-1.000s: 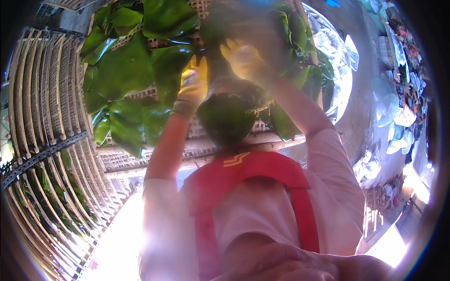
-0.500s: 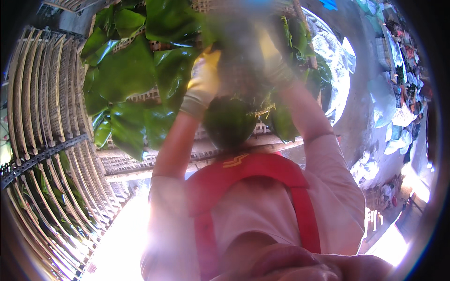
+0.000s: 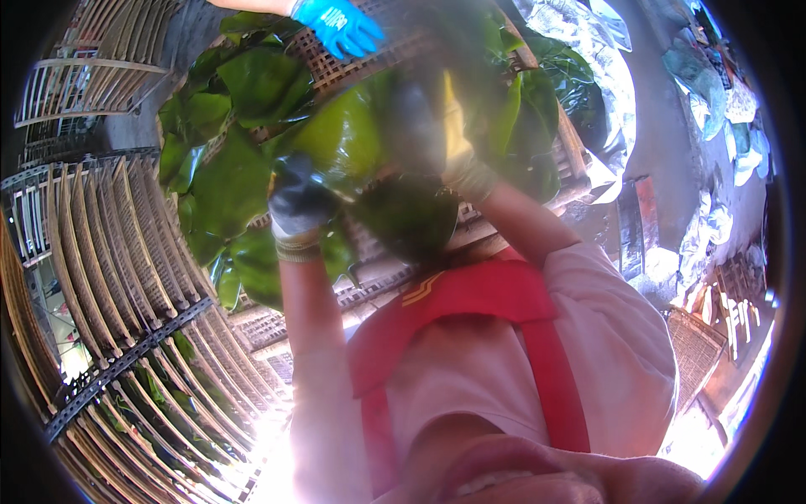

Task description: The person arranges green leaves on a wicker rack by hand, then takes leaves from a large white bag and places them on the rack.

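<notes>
Large, glossy, dark green leaf-like sheets [image 3: 218,189] lie overlapping on a woven bamboo tray [image 3: 332,63] in front of me. My left hand [image 3: 300,197], in a dark-palmed glove with a pale cuff, is closed at the edge of a lighter green sheet [image 3: 344,130]. The sheet reaches from there toward my right side. My right hand [image 3: 460,143], in a yellow glove, is over the tray's right half; blur hides its fingers. Another dark green sheet [image 3: 411,214] is between my forearms, near the tray's front edge.
A co-worker's blue-gloved hand [image 3: 340,25] reaches over the tray's far side. Stacked bamboo racks [image 3: 117,252] stand at the left, joined by a dark perforated metal bar [image 3: 126,370]. Silvery plastic sheeting [image 3: 617,109] lies right of the tray, with plastic bags [image 3: 714,84] beyond.
My left hand has moved left and turned, now showing its dark palm side. The lighter sheet is more exposed. The co-worker's blue glove has come further into view, and the camera has shifted.
</notes>
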`<action>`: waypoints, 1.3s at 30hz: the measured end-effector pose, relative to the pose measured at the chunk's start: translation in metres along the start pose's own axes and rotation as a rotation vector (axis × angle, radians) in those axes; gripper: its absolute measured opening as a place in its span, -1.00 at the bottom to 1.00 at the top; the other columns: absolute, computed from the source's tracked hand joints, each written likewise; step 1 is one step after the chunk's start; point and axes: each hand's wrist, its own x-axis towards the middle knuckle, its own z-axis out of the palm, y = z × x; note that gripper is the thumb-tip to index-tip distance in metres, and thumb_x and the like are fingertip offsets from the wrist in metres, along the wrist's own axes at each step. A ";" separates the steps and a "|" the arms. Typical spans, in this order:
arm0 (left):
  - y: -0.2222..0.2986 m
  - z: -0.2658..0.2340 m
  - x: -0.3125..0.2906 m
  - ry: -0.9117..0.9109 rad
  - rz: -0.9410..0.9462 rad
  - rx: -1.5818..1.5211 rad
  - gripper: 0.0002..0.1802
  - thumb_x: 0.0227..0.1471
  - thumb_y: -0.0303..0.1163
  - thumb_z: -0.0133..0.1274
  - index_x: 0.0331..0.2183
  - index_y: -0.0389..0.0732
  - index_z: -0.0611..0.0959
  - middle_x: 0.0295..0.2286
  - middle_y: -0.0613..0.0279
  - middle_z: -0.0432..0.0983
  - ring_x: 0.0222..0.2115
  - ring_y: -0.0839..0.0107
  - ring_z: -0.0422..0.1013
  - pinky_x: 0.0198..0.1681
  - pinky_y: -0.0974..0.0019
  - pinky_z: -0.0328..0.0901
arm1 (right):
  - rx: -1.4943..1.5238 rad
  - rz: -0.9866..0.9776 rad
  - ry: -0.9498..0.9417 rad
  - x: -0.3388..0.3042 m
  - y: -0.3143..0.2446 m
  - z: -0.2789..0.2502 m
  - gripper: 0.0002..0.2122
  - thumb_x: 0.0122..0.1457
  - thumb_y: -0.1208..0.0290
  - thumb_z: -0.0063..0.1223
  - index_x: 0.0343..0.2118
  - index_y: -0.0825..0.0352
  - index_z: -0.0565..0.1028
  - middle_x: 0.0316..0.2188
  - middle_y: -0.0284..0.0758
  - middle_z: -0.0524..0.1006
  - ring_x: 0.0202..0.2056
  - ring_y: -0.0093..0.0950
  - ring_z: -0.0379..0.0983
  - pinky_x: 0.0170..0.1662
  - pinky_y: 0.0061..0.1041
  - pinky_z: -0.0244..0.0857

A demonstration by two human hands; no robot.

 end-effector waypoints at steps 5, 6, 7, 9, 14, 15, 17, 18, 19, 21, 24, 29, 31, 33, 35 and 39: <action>0.031 0.020 -0.032 -0.364 0.087 -0.045 -0.64 -0.08 -0.49 0.01 -0.15 -0.30 0.48 -0.19 0.09 0.46 -0.15 0.26 0.37 -0.05 0.17 0.29 | 0.250 0.320 -0.387 -0.001 -0.021 0.008 -0.59 0.24 0.12 -0.09 0.02 0.32 0.30 -0.18 -0.30 0.48 -0.13 -0.50 0.42 -0.04 -0.42 0.35; 0.029 0.016 -0.037 -0.383 -0.034 -0.114 -0.60 -0.07 -0.46 0.00 -0.11 -0.31 0.47 -0.16 0.07 0.46 -0.13 0.24 0.38 -0.04 0.17 0.29 | 0.279 0.340 -0.457 0.000 -0.021 0.010 -0.56 0.24 0.09 -0.11 0.03 0.33 0.29 -0.15 -0.28 0.48 -0.11 -0.48 0.42 -0.02 -0.42 0.34; 0.027 0.016 -0.041 -0.399 -0.153 -0.184 -0.56 -0.06 -0.43 0.00 -0.07 -0.31 0.45 -0.14 0.05 0.45 -0.11 0.22 0.38 -0.03 0.16 0.30 | 0.203 0.266 -0.493 0.008 -0.012 0.001 -0.52 0.24 0.06 -0.14 0.06 0.35 0.27 -0.11 -0.26 0.46 -0.06 -0.47 0.39 0.01 -0.44 0.31; 0.017 0.019 -0.049 -0.454 -0.422 -0.724 -0.51 -0.02 -0.29 0.01 -0.04 -0.30 0.43 -0.15 0.05 0.45 -0.19 0.26 0.41 -0.08 0.21 0.32 | 0.064 0.127 -0.563 0.027 0.013 -0.024 -0.45 0.25 0.01 -0.21 0.11 0.40 0.24 -0.03 -0.23 0.43 0.02 -0.45 0.34 0.07 -0.49 0.26; 0.004 0.025 -0.082 -0.457 -0.664 -1.400 -0.37 0.07 -0.01 -0.01 0.03 -0.26 0.38 -0.12 0.08 0.43 -0.22 0.37 0.45 -0.14 0.29 0.36 | -0.360 0.230 -0.687 0.092 -0.029 0.022 -0.53 0.19 0.32 -0.05 0.13 0.43 0.24 0.00 -0.19 0.43 -0.05 -0.48 0.41 0.04 -0.52 0.28; 0.006 0.033 -0.082 -0.472 -0.616 -1.324 -0.36 0.09 0.03 -0.02 0.04 -0.24 0.37 -0.10 0.10 0.42 -0.18 0.39 0.45 -0.13 0.29 0.36 | -0.297 0.160 -0.785 0.119 0.012 0.003 -0.53 0.16 0.37 -0.03 0.12 0.43 0.25 -0.01 -0.18 0.44 -0.07 -0.47 0.43 0.02 -0.52 0.30; -0.001 0.065 -0.075 -0.341 -0.553 -1.147 -0.43 0.11 -0.06 -0.01 0.05 -0.21 0.37 -0.10 0.13 0.42 -0.12 0.40 0.42 -0.11 0.25 0.35 | -0.604 0.107 -0.895 0.159 0.063 -0.011 -0.53 0.11 0.43 0.00 0.11 0.41 0.26 -0.04 -0.17 0.46 -0.09 -0.43 0.44 -0.01 -0.49 0.32; -0.006 0.080 -0.073 -0.288 -0.497 -0.981 -0.46 0.12 -0.10 -0.01 0.05 -0.20 0.37 -0.09 0.15 0.42 -0.10 0.40 0.40 -0.09 0.23 0.35 | -0.984 0.115 -0.876 0.174 0.075 -0.011 -0.53 0.09 0.44 0.01 0.10 0.39 0.28 -0.04 -0.16 0.46 -0.08 -0.39 0.44 -0.02 -0.47 0.33; -0.015 0.092 -0.074 -0.243 -0.356 -0.677 -0.49 0.13 -0.14 -0.02 0.05 -0.18 0.37 -0.09 0.15 0.41 -0.06 0.39 0.37 -0.07 0.20 0.33 | -1.360 0.113 -0.842 0.180 0.083 -0.007 -0.53 0.07 0.45 0.02 0.09 0.37 0.29 -0.05 -0.15 0.46 -0.07 -0.36 0.43 -0.03 -0.44 0.35; -0.026 0.090 -0.075 -0.208 -0.256 -0.322 -0.52 0.15 -0.21 -0.02 0.06 -0.17 0.37 -0.07 0.15 0.40 -0.02 0.35 0.34 -0.03 0.18 0.31 | -1.481 -0.029 -0.773 0.160 0.060 0.010 -0.52 0.06 0.46 -0.01 0.10 0.31 0.28 -0.03 -0.12 0.43 -0.09 -0.24 0.44 -0.04 -0.34 0.35; -0.016 0.073 -0.074 -0.219 -0.437 -0.300 -0.52 0.14 -0.26 -0.01 0.07 -0.18 0.36 -0.04 0.14 0.39 0.00 0.31 0.33 -0.01 0.20 0.28 | -1.516 -0.282 -0.589 0.127 0.032 0.012 -0.49 0.03 0.50 -0.06 0.12 0.26 0.26 0.02 -0.05 0.37 -0.11 -0.09 0.43 -0.05 -0.23 0.35; 0.046 0.062 -0.087 -0.208 -0.457 -0.147 -0.48 0.15 -0.32 -0.04 0.10 -0.30 0.29 0.00 0.12 0.35 -0.02 0.32 0.35 -0.03 0.31 0.26 | -1.578 -0.190 -0.610 0.075 -0.034 -0.013 -0.49 -0.04 0.55 -0.08 0.09 0.35 0.28 0.06 0.03 0.32 -0.07 -0.05 0.40 0.00 -0.27 0.31; 0.038 0.058 -0.095 -0.154 -0.319 -0.161 -0.48 0.16 -0.35 -0.05 0.10 -0.33 0.29 0.03 0.10 0.33 -0.02 0.32 0.35 -0.01 0.30 0.24 | -1.839 -0.377 -0.345 0.078 -0.033 -0.059 -0.42 0.05 0.49 -0.14 0.21 0.23 0.15 0.11 -0.05 0.26 0.00 -0.16 0.33 -0.02 -0.24 0.30; 0.034 0.069 -0.086 -0.133 -0.327 -0.144 -0.50 0.17 -0.34 -0.06 0.09 -0.33 0.30 0.01 0.11 0.34 -0.02 0.32 0.34 0.00 0.30 0.24 | -2.083 -0.195 -0.078 0.099 -0.037 -0.101 -0.45 0.08 0.45 -0.12 0.20 0.24 0.14 0.10 -0.07 0.27 -0.08 -0.17 0.39 -0.07 -0.26 0.32; 0.037 0.079 -0.080 -0.203 -0.249 0.016 -0.52 0.17 -0.34 -0.07 0.08 -0.34 0.31 -0.01 0.11 0.35 -0.02 0.32 0.35 0.01 0.30 0.24 | -2.018 0.056 -0.232 0.130 -0.031 -0.147 -0.50 0.08 0.41 -0.07 0.14 0.27 0.20 0.06 -0.03 0.31 -0.06 -0.19 0.39 -0.06 -0.29 0.32; 0.046 0.114 -0.053 -0.275 -0.228 -0.193 -0.54 0.19 -0.33 -0.08 0.06 -0.36 0.33 -0.05 0.13 0.37 -0.03 0.31 0.35 0.02 0.28 0.23 | -1.872 0.257 -0.462 0.181 -0.021 -0.202 -0.58 0.06 0.37 0.00 0.02 0.31 0.32 0.01 0.03 0.35 0.01 -0.20 0.37 0.01 -0.32 0.29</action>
